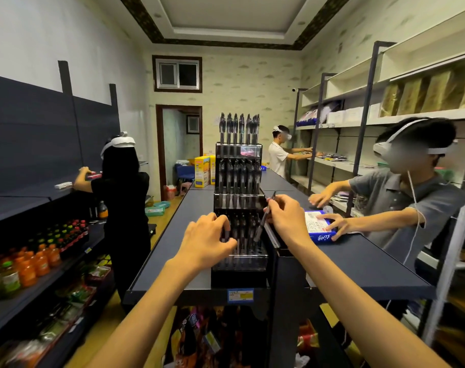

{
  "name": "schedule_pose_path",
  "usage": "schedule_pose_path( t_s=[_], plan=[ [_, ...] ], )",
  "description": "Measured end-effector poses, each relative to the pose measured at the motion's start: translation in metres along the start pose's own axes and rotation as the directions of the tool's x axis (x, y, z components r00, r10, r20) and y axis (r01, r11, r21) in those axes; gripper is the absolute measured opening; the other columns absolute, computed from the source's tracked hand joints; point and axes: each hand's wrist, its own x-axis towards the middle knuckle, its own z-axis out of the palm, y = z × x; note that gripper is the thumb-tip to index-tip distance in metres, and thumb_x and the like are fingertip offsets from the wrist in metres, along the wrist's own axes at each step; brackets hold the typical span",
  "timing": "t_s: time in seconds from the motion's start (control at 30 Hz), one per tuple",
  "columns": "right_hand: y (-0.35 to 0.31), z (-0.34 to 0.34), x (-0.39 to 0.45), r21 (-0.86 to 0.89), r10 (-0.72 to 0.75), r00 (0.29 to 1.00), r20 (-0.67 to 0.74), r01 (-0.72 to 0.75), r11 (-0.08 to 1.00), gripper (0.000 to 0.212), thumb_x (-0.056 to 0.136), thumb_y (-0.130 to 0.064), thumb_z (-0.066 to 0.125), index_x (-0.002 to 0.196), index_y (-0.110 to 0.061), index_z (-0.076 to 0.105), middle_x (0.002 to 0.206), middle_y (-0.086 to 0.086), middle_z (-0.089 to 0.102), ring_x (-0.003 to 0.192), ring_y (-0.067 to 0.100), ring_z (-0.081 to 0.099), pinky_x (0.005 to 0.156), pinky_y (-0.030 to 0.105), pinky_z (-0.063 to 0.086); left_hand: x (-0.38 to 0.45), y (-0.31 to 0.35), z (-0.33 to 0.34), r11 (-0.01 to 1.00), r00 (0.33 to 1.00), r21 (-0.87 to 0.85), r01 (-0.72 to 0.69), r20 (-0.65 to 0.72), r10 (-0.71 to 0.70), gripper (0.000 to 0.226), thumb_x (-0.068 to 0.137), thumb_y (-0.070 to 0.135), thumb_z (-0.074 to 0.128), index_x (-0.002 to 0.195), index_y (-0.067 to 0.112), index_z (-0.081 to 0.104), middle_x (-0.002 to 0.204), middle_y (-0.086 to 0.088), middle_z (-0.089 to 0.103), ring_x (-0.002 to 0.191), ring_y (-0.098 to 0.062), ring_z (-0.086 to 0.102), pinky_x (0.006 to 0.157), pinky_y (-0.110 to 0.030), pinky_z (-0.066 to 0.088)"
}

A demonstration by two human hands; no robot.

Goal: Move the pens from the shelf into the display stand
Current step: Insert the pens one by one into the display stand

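A pen [264, 217] is pinched, tilted for insertion, by the right hand [287, 219]. The display stand [239, 203] is steadied by the left hand [207, 241], fingers curled on its front tier.

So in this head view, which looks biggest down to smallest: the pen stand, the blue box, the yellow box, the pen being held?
1. Pen stand, by far the largest.
2 and 3. Blue box and yellow box look about alike; the yellow one stands farther off, so unsure.
4. Pen in the right hand, smallest.
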Motion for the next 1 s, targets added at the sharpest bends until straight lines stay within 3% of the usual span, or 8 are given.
schedule_pose_path(
  t_s=[0.13,0.23,0.33,0.5,0.63,0.77,0.87,1.0],
  plan=[
    [0.005,0.003,-0.002,-0.272,-0.176,0.984,-0.02,0.164,0.948,0.02,0.101,-0.021,0.058,0.105,-0.006,0.069,0.096,0.011,0.074,0.081,0.023,0.061,0.068,0.025,0.032,0.0,-0.014,-0.003,0.999,0.999,0.032,0.01,-0.049,-0.009,0.034,0.072,0.064,0.042,0.088,0.037,0.055,0.081,0.015,0.047,0.083,-0.01,0.049,0.072,-0.033,0.033],
    [0.009,0.009,-0.004,-0.3,-0.19,0.982,-0.006,0.18,0.937,0.022,0.101,-0.022,0.059,0.114,-0.006,0.067,0.102,0.012,0.074,0.089,0.024,0.066,0.073,0.025,0.039,-0.001,-0.016,-0.005,1.0,0.999,0.023,0.008,-0.046,-0.007,0.035,0.072,0.065,0.042,0.087,0.037,0.057,0.081,0.014,0.049,0.083,-0.009,0.051,0.072,-0.032,0.034],
    [0.01,0.012,-0.005,-0.319,-0.203,0.979,-0.004,0.191,0.928,0.022,0.101,-0.024,0.06,0.114,-0.007,0.067,0.102,0.01,0.074,0.084,0.016,0.062,0.073,0.023,0.041,-0.002,-0.017,-0.008,1.0,0.999,0.027,0.001,-0.044,0.0,0.035,0.074,0.064,0.041,0.087,0.037,0.058,0.081,0.014,0.05,0.082,-0.009,0.05,0.073,-0.032,0.034],
    [0.01,0.015,-0.001,-0.333,-0.229,0.973,0.007,0.218,0.917,0.02,0.098,-0.017,0.064,0.11,-0.003,0.071,0.104,0.015,0.074,0.096,0.029,0.067,0.082,0.033,0.047,-0.004,-0.02,-0.012,0.999,0.999,0.045,-0.008,-0.032,0.009,0.034,0.076,0.064,0.042,0.087,0.036,0.058,0.081,0.014,0.051,0.083,-0.01,0.05,0.075,-0.032,0.034],
    [0.017,0.016,-0.001,-0.433,-0.169,0.985,0.032,0.166,0.886,0.022,0.095,-0.025,0.068,0.111,-0.009,0.073,0.103,0.012,0.075,0.099,0.031,0.068,0.08,0.033,0.048,-0.004,-0.02,-0.013,0.999,1.0,0.051,-0.005,-0.024,0.006,0.031,0.078,0.063,0.044,0.087,0.037,0.058,0.08,0.014,0.051,0.082,-0.009,0.05,0.075,-0.031,0.034],
    [0.027,0.02,-0.006,-0.565,-0.111,0.993,0.045,0.116,0.817,0.022,0.093,-0.034,0.068,0.108,-0.018,0.075,0.106,0.011,0.068,0.114,0.028,0.056,0.085,0.035,0.049,-0.004,-0.02,-0.014,0.999,1.0,0.037,0.012,-0.009,-0.012,0.029,0.077,0.063,0.043,0.085,0.039,0.056,0.08,0.015,0.05,0.082,-0.008,0.05,0.074,-0.031,0.034],
    [0.031,0.022,-0.009,-0.611,-0.125,0.991,0.044,0.125,0.781,0.023,0.093,-0.035,0.069,0.1,-0.015,0.079,0.1,0.009,0.069,0.118,0.027,0.049,0.083,0.035,0.05,-0.005,-0.022,-0.013,0.999,1.0,0.022,0.026,-0.009,-0.026,0.025,0.077,0.063,0.043,0.083,0.041,0.053,0.078,0.016,0.049,0.08,-0.006,0.05,0.073,-0.03,0.035],
    [0.03,0.022,-0.011,-0.634,-0.098,0.992,0.079,0.126,0.763,0.026,0.094,-0.035,0.069,0.096,-0.013,0.08,0.106,0.011,0.07,0.127,0.031,0.046,0.093,0.037,0.049,-0.005,-0.022,-0.011,0.999,0.999,-0.003,0.036,-0.003,-0.036,0.023,0.077,0.063,0.044,0.081,0.041,0.052,0.076,0.017,0.048,0.078,-0.005,0.049,0.073,-0.03,0.033]
  ],
)
